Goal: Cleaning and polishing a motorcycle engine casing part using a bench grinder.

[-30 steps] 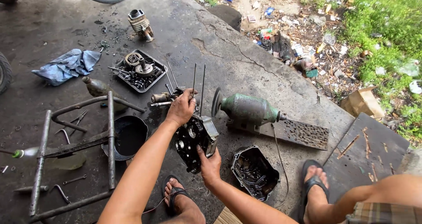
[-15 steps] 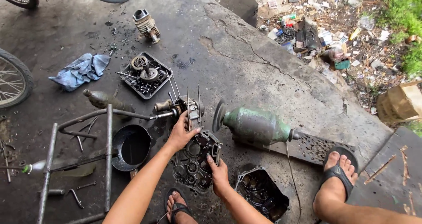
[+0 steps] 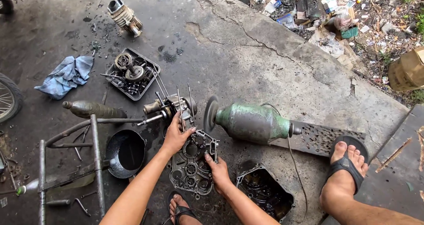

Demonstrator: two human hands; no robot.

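A greasy dark engine case half (image 3: 192,164) lies flat on the oily concrete between my feet. My left hand (image 3: 176,136) rests on its upper left edge, fingers curled over the rim, beside several long studs (image 3: 180,106) that rise from the other engine part (image 3: 170,106). My right hand (image 3: 217,172) grips the case's right edge with thumb on top. Both forearms reach in from the bottom of the view.
A green bench grinder (image 3: 251,121) lies just right of the case on a perforated plate (image 3: 324,137). A black pan (image 3: 126,152), metal frame (image 3: 66,163), second engine cover (image 3: 266,194), parts tray (image 3: 131,73), cylinder (image 3: 125,16), blue rag (image 3: 66,75) and bottle (image 3: 90,109) surround it. Rubbish lies top right.
The view has tilted down and closer. My left hand slid from the studs down to the case's upper edge, and my right hand stays on its right side.
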